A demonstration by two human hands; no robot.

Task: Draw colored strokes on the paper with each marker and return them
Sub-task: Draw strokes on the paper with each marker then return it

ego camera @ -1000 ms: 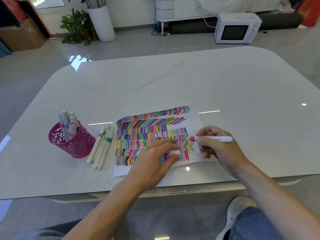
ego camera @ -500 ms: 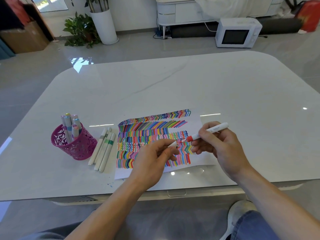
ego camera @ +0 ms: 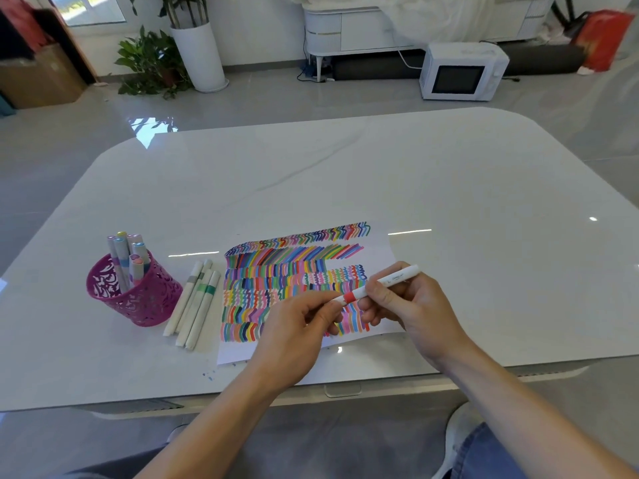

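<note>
Red-banded marker (ego camera: 390,281) held above paper (ego camera: 242,354), right side. Right hand (ego camera: 415,305) grips barrel; left hand (ego camera: 297,333) pinches cap end. Judged light, rigid, smooth plastic; hold mid-barrel.

Head-worn view, facing forward and down (close over table (ego camera: 449,202))

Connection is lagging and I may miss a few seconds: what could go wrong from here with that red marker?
1. The left hand pinches the tip end of the red marker, which the right hand holds above the paper. Fingers hide whether the cap is seated, so a slip could smear the drawn strokes.
2. Loose markers lie beside the pink holder; a reach to return this one could roll them.
</note>
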